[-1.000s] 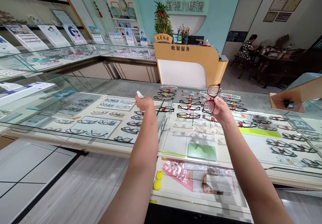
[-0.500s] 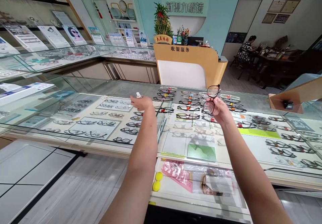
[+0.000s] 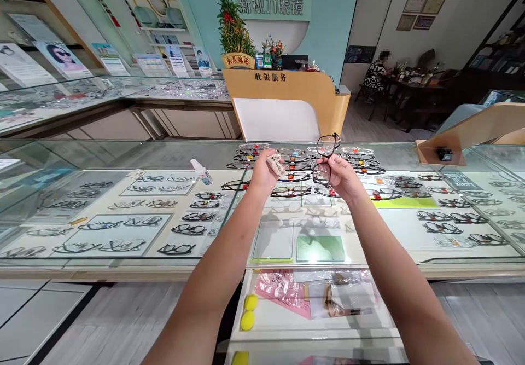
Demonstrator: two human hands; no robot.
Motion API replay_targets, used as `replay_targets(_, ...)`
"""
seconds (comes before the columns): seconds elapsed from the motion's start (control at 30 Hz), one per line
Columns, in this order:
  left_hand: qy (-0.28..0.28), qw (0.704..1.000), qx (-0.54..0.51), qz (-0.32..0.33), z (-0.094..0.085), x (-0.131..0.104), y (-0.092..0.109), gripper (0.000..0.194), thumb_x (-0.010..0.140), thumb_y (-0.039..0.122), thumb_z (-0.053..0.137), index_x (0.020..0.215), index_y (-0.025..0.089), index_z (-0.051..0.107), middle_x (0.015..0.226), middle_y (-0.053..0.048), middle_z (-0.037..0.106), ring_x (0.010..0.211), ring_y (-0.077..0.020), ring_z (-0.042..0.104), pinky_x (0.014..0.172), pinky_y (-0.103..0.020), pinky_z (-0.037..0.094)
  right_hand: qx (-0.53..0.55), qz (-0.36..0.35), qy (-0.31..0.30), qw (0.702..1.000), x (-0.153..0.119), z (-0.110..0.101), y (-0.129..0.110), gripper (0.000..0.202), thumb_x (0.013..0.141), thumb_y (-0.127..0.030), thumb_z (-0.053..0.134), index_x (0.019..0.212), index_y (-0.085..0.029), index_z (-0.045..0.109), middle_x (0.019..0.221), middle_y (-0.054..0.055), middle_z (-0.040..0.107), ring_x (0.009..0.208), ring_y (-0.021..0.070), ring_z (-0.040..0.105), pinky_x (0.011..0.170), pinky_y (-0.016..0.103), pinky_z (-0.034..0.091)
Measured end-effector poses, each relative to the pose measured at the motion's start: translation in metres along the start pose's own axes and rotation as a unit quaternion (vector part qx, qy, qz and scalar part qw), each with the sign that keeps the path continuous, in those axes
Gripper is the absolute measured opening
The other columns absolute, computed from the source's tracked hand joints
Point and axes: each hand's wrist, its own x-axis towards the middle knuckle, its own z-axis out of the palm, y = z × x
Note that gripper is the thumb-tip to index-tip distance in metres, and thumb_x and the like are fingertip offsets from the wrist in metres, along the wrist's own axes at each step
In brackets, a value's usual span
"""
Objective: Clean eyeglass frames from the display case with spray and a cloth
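Observation:
Pinched in my right hand (image 3: 344, 177) is a pair of dark-framed eyeglasses (image 3: 327, 146), turned so that one lens is above the other, held over the glass counter. My left hand (image 3: 264, 172) is closed on a crumpled beige cloth (image 3: 276, 164), a short way left of the eyeglasses and apart from them. A small white spray bottle (image 3: 201, 172) stands tilted-looking on the counter glass, left of my left hand. Rows of eyeglass frames with coloured tags (image 3: 291, 191) lie below and behind both hands.
The glass display counter (image 3: 241, 262) holds many frames. Below it an open drawer (image 3: 324, 321) contains pink packets (image 3: 283, 288) and yellow round cases (image 3: 248, 320). A wooden stand (image 3: 443, 154) is at right. Beyond are a cash desk (image 3: 287, 88) and a seated person (image 3: 374, 77).
My left hand has let go of the spray bottle, which now stands on the counter, and has moved right with the cloth showing. The view has turned right; my right hand still holds the eyeglasses.

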Motion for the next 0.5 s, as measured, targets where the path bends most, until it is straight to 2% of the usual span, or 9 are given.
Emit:
replay_targets(0.03,-0.024,0.999,-0.006,-0.028,0.001,-0.003,-0.003,0.024,0.074,0.027,0.074,0.086,0.022,0.054,0.076,0.003,0.060,0.065,-0.0138,0.064,0.060,-0.026,0.052,-0.002,0.002,-0.001,1.000,0.000,0.000,0.000,0.042,0.073,-0.046,0.104,0.080,-0.024,0.069,0.104,0.003,0.084,0.086,0.0131,0.075,0.077,0.022,0.061)
replay_targets(0.1,-0.058,0.996,-0.001,-0.061,0.003,-0.007,-0.008,0.026,0.066,0.019,0.068,0.089,0.022,0.057,0.077,0.002,0.063,0.069,-0.0166,0.067,0.062,-0.028,0.053,-0.005,0.006,-0.001,1.000,0.000,0.001,0.001,0.042,0.073,-0.047,0.104,0.082,-0.024,0.069,0.105,0.003,0.084,0.086,0.0135,0.075,0.076,0.023,0.061)
replay_targets(0.23,-0.088,0.995,0.047,-0.030,0.003,-0.008,-0.020,0.034,0.063,0.015,0.075,0.094,0.022,0.063,0.080,0.002,0.067,0.070,-0.0157,0.066,0.062,-0.026,0.052,-0.006,0.016,-0.005,1.000,-0.001,0.003,0.001,0.042,0.072,-0.048,0.104,0.083,-0.025,0.070,0.104,0.002,0.085,0.087,0.0138,0.075,0.077,0.023,0.060)
replay_targets(0.37,-0.097,0.990,0.099,0.006,0.002,-0.008,-0.024,0.043,0.065,0.028,0.096,0.098,0.020,0.070,0.089,0.000,0.075,0.078,-0.0161,0.070,0.068,-0.026,0.054,-0.007,0.016,-0.010,1.000,-0.002,0.006,0.000,0.043,0.072,-0.049,0.105,0.081,-0.025,0.070,0.098,0.000,0.083,0.088,0.0138,0.075,0.080,0.023,0.060)
replay_targets(0.5,-0.095,0.988,0.121,-0.013,0.000,-0.010,-0.020,0.059,0.060,0.042,0.107,0.099,0.020,0.069,0.092,-0.002,0.078,0.080,-0.0171,0.072,0.071,-0.028,0.058,-0.016,0.008,-0.018,1.000,-0.003,0.008,-0.001,0.041,0.075,-0.050,0.103,0.081,-0.026,0.070,0.096,-0.001,0.082,0.092,0.0146,0.075,0.083,0.024,0.060)
